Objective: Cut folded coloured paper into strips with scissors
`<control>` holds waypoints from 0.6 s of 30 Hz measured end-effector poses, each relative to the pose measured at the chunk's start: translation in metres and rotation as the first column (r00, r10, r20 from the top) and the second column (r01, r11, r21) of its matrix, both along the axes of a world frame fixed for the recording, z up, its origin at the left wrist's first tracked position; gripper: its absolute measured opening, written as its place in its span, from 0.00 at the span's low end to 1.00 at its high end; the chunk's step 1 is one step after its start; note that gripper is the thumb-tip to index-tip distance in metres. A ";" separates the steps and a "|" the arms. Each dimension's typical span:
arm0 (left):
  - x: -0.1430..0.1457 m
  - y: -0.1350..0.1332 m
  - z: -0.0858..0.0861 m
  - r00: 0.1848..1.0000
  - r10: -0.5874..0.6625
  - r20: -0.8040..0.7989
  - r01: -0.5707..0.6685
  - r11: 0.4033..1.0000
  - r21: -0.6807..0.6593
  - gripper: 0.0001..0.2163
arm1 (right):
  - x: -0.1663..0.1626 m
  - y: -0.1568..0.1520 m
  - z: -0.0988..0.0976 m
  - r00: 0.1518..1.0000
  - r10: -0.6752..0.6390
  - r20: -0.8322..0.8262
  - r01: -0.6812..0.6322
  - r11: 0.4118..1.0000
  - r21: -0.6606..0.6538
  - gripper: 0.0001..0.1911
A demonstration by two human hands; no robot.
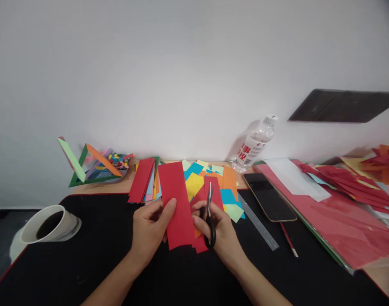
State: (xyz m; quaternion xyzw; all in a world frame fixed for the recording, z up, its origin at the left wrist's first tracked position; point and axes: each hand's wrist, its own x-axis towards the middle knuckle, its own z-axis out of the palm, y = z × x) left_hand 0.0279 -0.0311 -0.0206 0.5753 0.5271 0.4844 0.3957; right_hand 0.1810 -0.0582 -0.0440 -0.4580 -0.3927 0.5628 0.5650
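Note:
My left hand [150, 227] is closed on a red paper strip [177, 212], thumb in front and fingers behind it. The strip stands tilted up above the black mat. In my right hand [221, 227] is a pair of scissors [210, 212] with black handles, blades pointing up and away from me, apparently together. The scissors are just right of the strip. Behind both hands lie loose coloured paper pieces [194, 185] in yellow, blue, orange, green and red. A stack of paper strips [143, 180], red on top, sits left of the held strip.
A paper cup with dark liquid [51, 225] stands at the left edge. Paper scraps fill a tray [124, 173] at the back left. Toward the right are a clear ruler [260, 223], a phone [271, 197], a red pencil [289, 239], a bottle [255, 144] and red paper sheets [344, 225].

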 end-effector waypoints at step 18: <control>0.004 0.001 0.005 0.998 0.015 -0.065 -0.022 0.995 -0.094 0.18 | -0.022 -0.013 0.005 0.959 0.274 -0.070 -0.276 0.960 -0.034 0.19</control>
